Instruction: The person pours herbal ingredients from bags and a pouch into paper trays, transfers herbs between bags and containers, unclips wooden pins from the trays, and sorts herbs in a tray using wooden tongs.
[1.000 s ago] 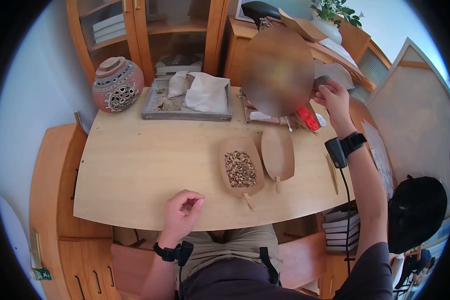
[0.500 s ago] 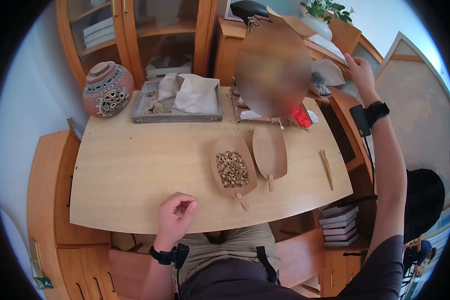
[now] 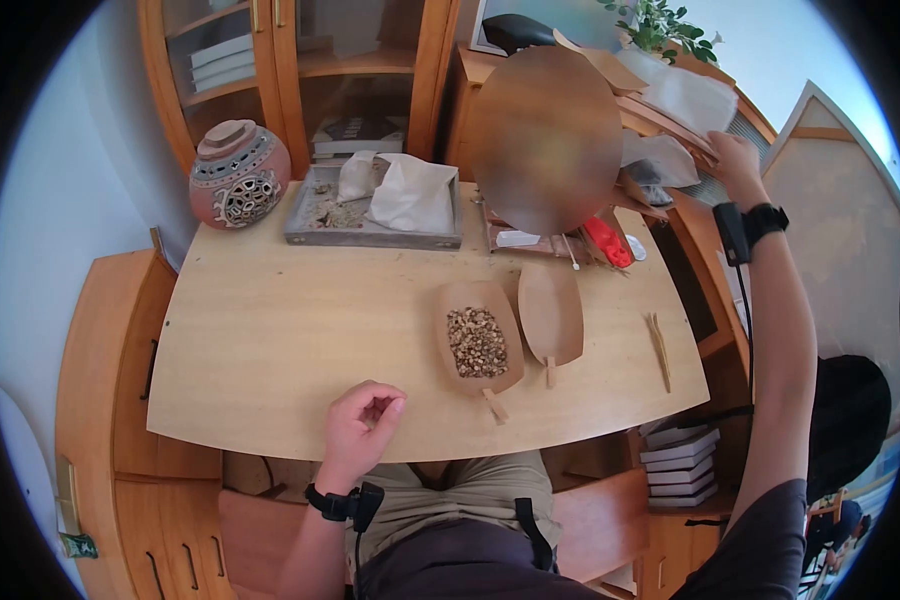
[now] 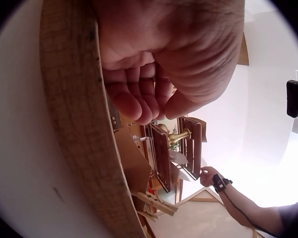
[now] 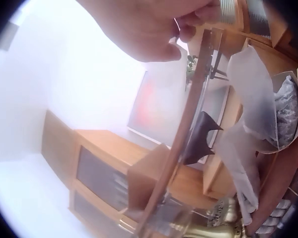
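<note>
My right hand (image 3: 738, 165) is raised at the right end of a two-tier wooden rack (image 5: 188, 114), fingers curled. It pinches the edge of a white paper sheet (image 3: 685, 92) over the upper tier. Below that, crumpled clear plastic (image 5: 287, 106) lies in a pale wrapper on the lower tier. My left hand (image 3: 365, 425) is at the table's front edge, fingers loosely curled and holding nothing. To its right are a cardboard tray (image 3: 450, 365) of small brown dried pieces (image 3: 477, 342) and a second cardboard tray (image 3: 550, 310), each with a clothespin at its near end.
Wooden tweezers (image 3: 659, 352) lie at the table's right. Behind, a grey tray (image 3: 370, 240) holds white cloth and crumbs, beside a pierced clay pot (image 3: 238, 175). A red item (image 3: 605, 240) sits under the rack. A blurred disc hides the rack's middle in the head view.
My right hand has moved from the lower tier up and right to the upper tier's end. The white paper sheet now shows higher and wider beside the plant. The left hand stays put.
</note>
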A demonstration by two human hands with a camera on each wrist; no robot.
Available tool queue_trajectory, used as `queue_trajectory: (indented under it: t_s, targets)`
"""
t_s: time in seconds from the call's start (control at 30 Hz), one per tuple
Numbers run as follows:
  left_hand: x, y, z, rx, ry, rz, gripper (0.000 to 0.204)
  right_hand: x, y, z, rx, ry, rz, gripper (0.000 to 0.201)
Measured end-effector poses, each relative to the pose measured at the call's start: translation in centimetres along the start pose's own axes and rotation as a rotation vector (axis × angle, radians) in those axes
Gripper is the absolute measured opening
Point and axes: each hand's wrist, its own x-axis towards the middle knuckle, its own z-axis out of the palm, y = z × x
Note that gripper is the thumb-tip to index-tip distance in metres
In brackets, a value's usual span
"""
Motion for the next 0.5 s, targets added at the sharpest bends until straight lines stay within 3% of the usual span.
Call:
queue_trajectory:
  t_s: [0.03, 0.13, 0.3, 0.5]
  targets:
    - [0.0, 0.0, 0.0, 0.003, 0.006, -0.002, 0.004, -1.6, -0.5, -0.2, 0.215, 0.033, 0.009, 0.028]
    - [0.1, -0.1, 0.0, -0.008, 0.015, 0.018, 0.004, -4.4, 0.7, -3.2, 0.316, 0.114, 0.028, 0.021]
    - [0.0, -0.1, 0.2, -0.008, -0.027, 0.032, 0.005, -17.6, 1.2, -5.3, 0.445, 0.262, -0.059, 0.011]
    - [-0.2, -0.3, 0.1, -0.024, -0.029, 0.006, 0.009, -33.4, 2.9, -1.4, 0.504, 0.038, 0.071, 0.008]
